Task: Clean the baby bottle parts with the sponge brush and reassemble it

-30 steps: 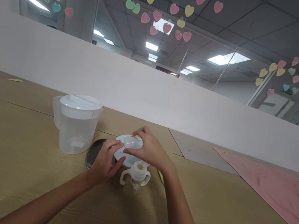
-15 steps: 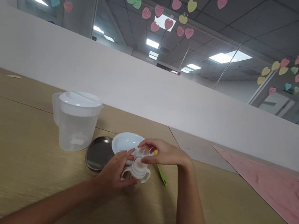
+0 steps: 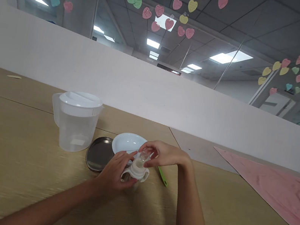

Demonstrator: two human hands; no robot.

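A baby bottle point(image 3: 138, 172) with a white collar and two side handles stands upright on the table. My left hand point(image 3: 117, 170) is wrapped round its left side, with the thumb in front near the collar. From above, my right hand point(image 3: 160, 155) grips a clear dome-shaped cap point(image 3: 142, 160) between thumb and fingers. The cap sits over the nipple at the top of the bottle, low against the collar. Whether it is fully seated I cannot tell.
A white bowl point(image 3: 126, 140) and a round metal dish point(image 3: 99, 154) lie behind the hands. A lidded clear pitcher point(image 3: 77, 127) stands to the left. A green handle point(image 3: 162, 177) shows right of the bottle. Pink cloth point(image 3: 274, 193) covers the right side, with a fingertip at the frame edge.
My right hand has brought the clear cap down over the nipple, where it was held higher before. The bottle has shifted slightly left; my left hand keeps its hold.
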